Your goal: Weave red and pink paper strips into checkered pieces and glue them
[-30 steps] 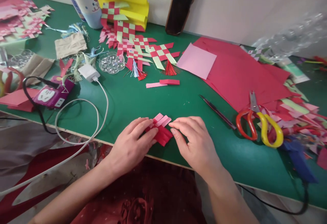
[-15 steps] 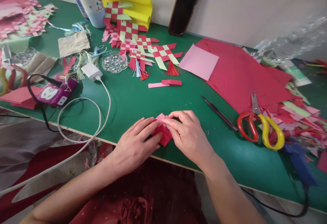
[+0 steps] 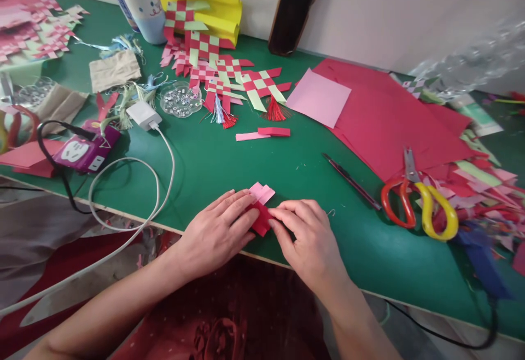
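Note:
Close to the table's front edge lies a small piece of woven paper strips (image 3: 260, 221), red in its lower part with pink strip ends (image 3: 262, 191) at the top. My left hand (image 3: 223, 228) rests over its left side, fingers bent onto the paper and holding it against the table. At the right edge, thumb and forefinger of my right hand (image 3: 305, 234) pinch a red strip end. The fingers cover part of the weave. Beyond the hands lie a loose pink strip (image 3: 251, 137) and a red strip (image 3: 274, 132), end over end.
Scissors (image 3: 414, 196) and a slim dark cutter (image 3: 351, 181) lie to the right, before red sheets (image 3: 381, 114) and a pink square (image 3: 320, 99). Woven paper fish (image 3: 262, 83) lie at the back. A white cable (image 3: 162, 196) loops at left near a purple socket block (image 3: 87, 146).
My right hand has moved down from the pink strips at the top to the red right edge. The pink ends now show uncovered. My left hand stays on the paper.

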A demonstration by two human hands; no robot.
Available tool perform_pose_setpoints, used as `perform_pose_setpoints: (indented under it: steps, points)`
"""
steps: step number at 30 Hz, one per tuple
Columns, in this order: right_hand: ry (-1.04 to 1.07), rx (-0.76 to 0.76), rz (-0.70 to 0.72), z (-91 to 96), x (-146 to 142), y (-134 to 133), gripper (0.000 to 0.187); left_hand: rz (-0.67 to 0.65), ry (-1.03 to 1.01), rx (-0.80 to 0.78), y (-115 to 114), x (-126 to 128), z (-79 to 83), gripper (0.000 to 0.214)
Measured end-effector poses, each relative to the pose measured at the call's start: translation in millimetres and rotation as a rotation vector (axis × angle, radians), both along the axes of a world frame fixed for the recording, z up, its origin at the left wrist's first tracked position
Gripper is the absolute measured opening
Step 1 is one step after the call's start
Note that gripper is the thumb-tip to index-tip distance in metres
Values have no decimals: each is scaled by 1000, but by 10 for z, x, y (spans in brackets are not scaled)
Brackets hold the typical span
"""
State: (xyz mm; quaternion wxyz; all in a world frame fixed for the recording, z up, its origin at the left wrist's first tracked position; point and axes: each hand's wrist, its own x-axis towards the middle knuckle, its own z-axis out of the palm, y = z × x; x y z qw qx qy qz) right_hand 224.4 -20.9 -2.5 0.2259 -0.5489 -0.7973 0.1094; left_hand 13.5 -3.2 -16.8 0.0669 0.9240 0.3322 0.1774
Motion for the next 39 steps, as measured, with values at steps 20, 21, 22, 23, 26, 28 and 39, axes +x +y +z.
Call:
perform_pose_setpoints:
  steps: [20,21,22,23,26,28,39]
  points:
    - [-31,-55,-90,22,-73,53,17,138,-223,-175,40,35,65,9]
    - [-31,-51,-91,22,-74,53,17,158,-218,-166,46,48,65,10]
    - [-30,-50,-92,22,-74,53,18,173,-210,-157,52,60,68,11]
    - [-26,-51,-92,22,-75,54,18,181,-201,-147,59,69,74,12]
    - [-10,-65,-87,24,-72,54,16,173,-177,-140,89,80,108,12]
    - [-7,-72,-85,24,-68,53,16,150,-170,-153,117,74,131,13]
    - [104,-62,-91,22,-25,46,16,58,-185,-207,234,-29,59,14]
